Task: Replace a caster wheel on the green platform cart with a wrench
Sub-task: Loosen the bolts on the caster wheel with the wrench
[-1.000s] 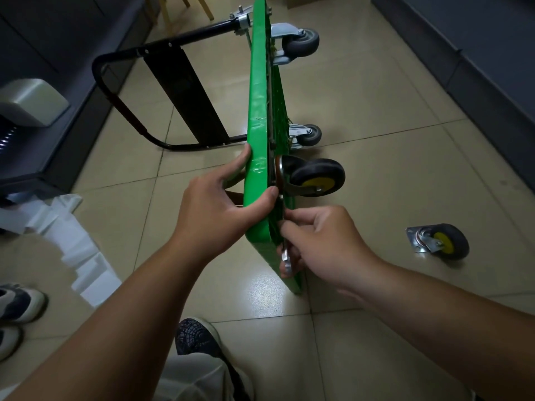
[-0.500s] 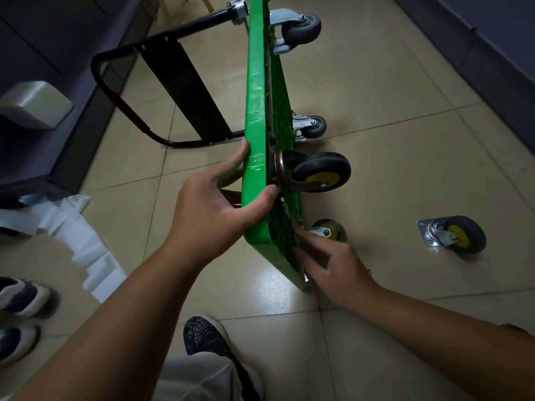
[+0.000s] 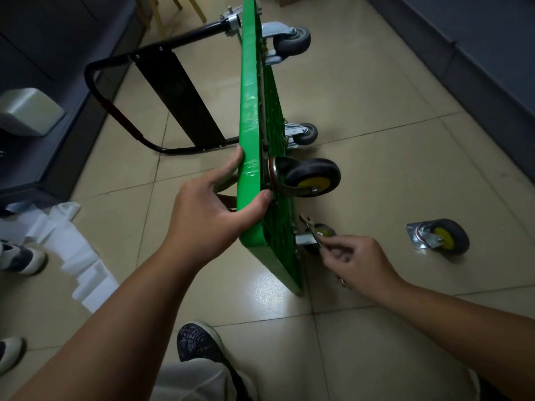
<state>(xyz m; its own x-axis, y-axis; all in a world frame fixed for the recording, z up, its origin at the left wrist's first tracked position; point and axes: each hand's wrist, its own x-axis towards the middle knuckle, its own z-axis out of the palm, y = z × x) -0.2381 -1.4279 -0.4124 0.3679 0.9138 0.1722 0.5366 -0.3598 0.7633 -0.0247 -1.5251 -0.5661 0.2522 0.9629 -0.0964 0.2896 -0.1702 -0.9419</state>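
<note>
Head view, here we go: my left hand (image 3: 208, 218) grips the near top edge of the green platform cart (image 3: 249, 134), which stands on its side on the tiles, thumb beside the upper yellow-hub caster (image 3: 314, 176); my right hand (image 3: 357, 261) pinches the wrench (image 3: 309, 227) low down at the near bottom caster (image 3: 326, 231), which is half hidden. A loose caster (image 3: 440, 237) lies on the floor well to the right, so I'd call the swap midway; whether the bolts are tight I cannot tell, and the wrench work at that bottom mount remains.
</note>
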